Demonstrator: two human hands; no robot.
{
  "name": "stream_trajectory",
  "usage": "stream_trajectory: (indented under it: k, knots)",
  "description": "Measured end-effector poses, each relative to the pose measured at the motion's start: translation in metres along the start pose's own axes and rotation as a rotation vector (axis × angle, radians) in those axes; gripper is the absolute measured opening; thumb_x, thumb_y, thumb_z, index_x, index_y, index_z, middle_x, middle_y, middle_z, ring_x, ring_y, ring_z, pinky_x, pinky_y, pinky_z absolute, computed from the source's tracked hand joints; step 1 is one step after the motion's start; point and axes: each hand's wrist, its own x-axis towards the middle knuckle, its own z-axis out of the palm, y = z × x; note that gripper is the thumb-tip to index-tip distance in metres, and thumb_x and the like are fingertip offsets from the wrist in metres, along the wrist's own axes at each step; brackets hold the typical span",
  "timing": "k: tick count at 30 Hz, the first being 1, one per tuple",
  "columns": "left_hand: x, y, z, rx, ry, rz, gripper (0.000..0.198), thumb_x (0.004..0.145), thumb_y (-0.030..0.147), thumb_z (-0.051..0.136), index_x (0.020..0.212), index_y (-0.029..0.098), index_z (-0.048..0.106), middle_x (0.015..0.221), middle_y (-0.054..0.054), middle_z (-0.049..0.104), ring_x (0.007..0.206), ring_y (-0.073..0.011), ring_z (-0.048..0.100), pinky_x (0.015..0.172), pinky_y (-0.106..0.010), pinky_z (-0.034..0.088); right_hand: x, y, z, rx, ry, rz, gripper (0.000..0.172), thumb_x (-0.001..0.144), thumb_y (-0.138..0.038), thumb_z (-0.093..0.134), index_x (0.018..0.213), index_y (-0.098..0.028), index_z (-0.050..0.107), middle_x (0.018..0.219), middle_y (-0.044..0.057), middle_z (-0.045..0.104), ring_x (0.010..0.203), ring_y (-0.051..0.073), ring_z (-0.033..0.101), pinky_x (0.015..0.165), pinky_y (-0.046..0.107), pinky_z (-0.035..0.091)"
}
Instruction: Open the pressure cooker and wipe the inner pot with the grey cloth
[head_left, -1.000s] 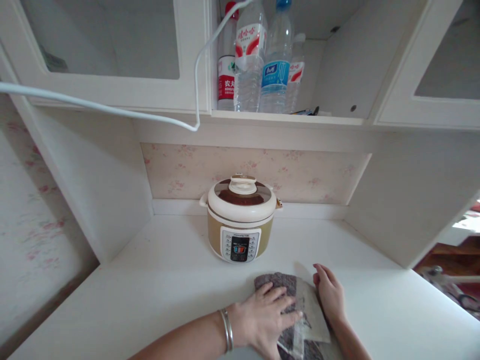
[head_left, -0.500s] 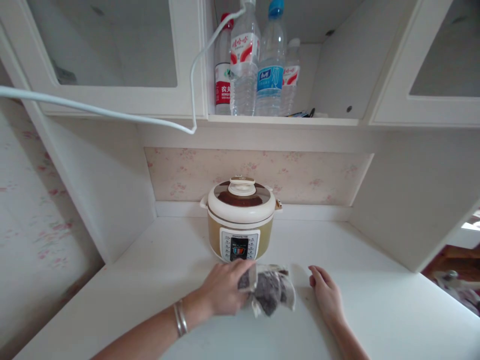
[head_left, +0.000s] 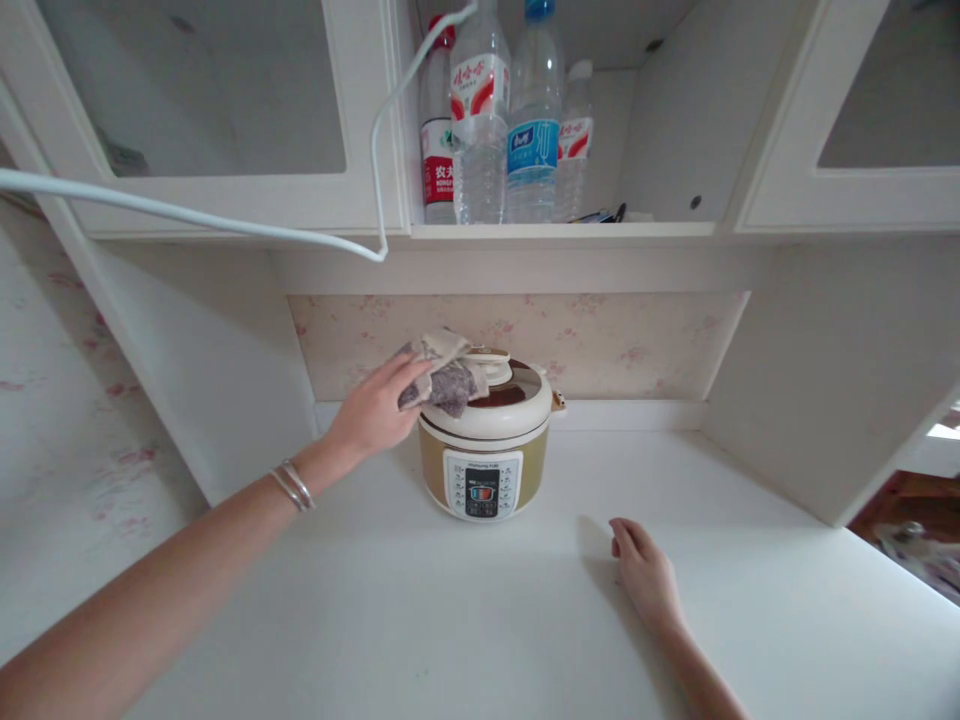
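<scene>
My left hand [head_left: 379, 402] is closed on a bunched cloth [head_left: 448, 385], patterned in grey-brown and cream; my thumb is hidden, so I cannot tell how tightly it pinches. I judge the cloth light, soft and limp, with nothing in it to break. It would be best gathered at its middle under spread fingers, since a corner hold would let the rest flop.

The cloth lies against the left part of the lid of a rounded cooker [head_left: 431, 462], cream above and gold below, upright on a white counter [head_left: 480, 620]. The cooker's shell looks hard and smooth, likely slick to bare fingers, and the body probably weighs a good deal. I would lift it by both sides, never by the lid knob [head_left: 491, 360] alone.

My right hand [head_left: 646, 578] is apart from the cooker, near the counter toward my right, fingers curled in and nothing visible in them.

Above, plastic bottles [head_left: 480, 165] stand in an open cabinet [head_left: 667, 130], and a white cable [head_left: 225, 222] crosses in front at the left.
</scene>
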Motion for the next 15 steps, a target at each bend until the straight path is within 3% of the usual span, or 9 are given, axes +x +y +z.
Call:
stream_trajectory:
  k: [3,7,13,15]
  knots:
    - [0.003,0.017,0.026,0.026,-0.142,0.250,0.049,0.078,0.017,0.056,0.127,0.020,0.055,0.141,-0.006,0.047,0.131,-0.0244,0.041,0.113,-0.041,0.029,0.002,0.002,0.001,-0.016,-0.010,0.002,0.045,0.078,-0.060,0.041,0.086,-0.022,0.063,0.065,0.000,0.060,0.061,0.017,0.055,0.057,0.027,0.039]
    - [0.017,0.060,0.045,0.050,-0.221,0.511,0.039,0.084,0.017,0.051,0.123,0.017,0.056,0.135,-0.007,0.053,0.132,-0.0238,0.038,0.113,-0.040,0.026,0.001,0.000,0.003,-0.054,-0.012,-0.025,0.044,0.078,-0.059,0.040,0.085,-0.022,0.063,0.063,0.000,0.060,0.061,0.018,0.055,0.058,0.027,0.040]
    - [0.058,0.119,0.079,0.023,-0.293,0.862,0.033,0.085,0.009,0.046,0.114,0.016,0.059,0.122,-0.008,0.061,0.118,-0.0202,0.050,0.103,-0.034,0.037,-0.002,-0.005,0.003,-0.066,-0.040,-0.031,0.045,0.079,-0.060,0.039,0.084,-0.023,0.064,0.061,-0.001,0.059,0.059,0.018,0.054,0.058,0.027,0.040]
    - [0.075,0.131,0.096,0.053,-0.350,0.868,0.026,0.083,0.010,0.050,0.103,0.018,0.064,0.110,-0.007,0.066,0.108,-0.0196,0.056,0.097,-0.032,0.040,-0.002,-0.003,0.002,-0.053,-0.039,-0.022,0.045,0.078,-0.060,0.039,0.085,-0.023,0.064,0.061,-0.001,0.058,0.058,0.018,0.054,0.057,0.027,0.040]
